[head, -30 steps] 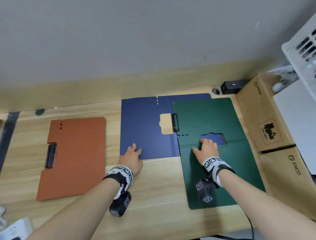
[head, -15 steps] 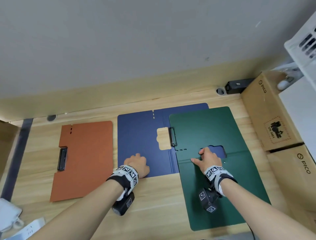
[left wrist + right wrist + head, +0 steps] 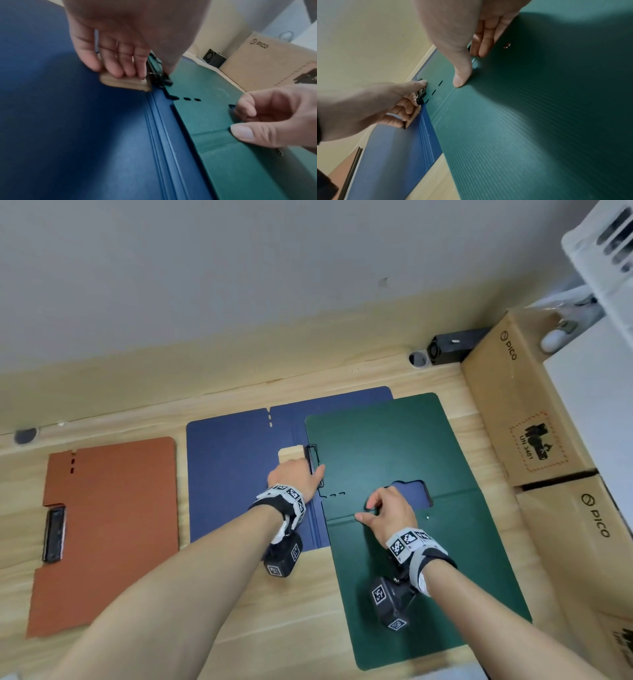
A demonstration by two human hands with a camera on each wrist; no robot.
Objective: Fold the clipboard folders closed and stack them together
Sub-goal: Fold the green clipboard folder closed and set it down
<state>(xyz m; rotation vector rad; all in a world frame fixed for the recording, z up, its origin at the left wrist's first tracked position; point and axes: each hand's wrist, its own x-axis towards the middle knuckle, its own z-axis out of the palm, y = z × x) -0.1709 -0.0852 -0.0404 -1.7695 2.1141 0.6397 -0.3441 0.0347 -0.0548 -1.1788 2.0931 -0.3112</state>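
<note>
Both grips are on the green folder (image 3: 404, 508), which lies opened out flat on the counter (image 3: 212, 604), its far half overlapping the right part of the blue folder (image 3: 236, 484). Left hand (image 3: 296, 475) rests at the green folder's left edge: its fingers (image 3: 120, 65) press down on the bare wood showing through the blue folder's cut-out, and its thumb reaches over the black clip (image 3: 315, 463), so it seems to pinch that clip, though the wrist views are too blurred there to be sure. Right hand (image 3: 387, 511) has its fingers curled into the notch (image 3: 411, 491) cut at the green folder's fold line, with the thumb (image 3: 462, 75) pressed on the crease, which reads as a hold on the notch edge ready to lift one half over. As to progress, the orange folder (image 3: 106, 529) lies apart at the left of the counter and looks already folded shut, its own clip (image 3: 53, 534) showing at its left edge. The blue folder is spread open with its spine ridges exposed, and the green one is spread open too. So, judging from how things lie, one of three is closed; folding the green, folding the blue, and then gathering all three into a single stack are not yet done. Cardboard boxes (image 3: 520, 405) stand just beside the green folder on the right.
</note>
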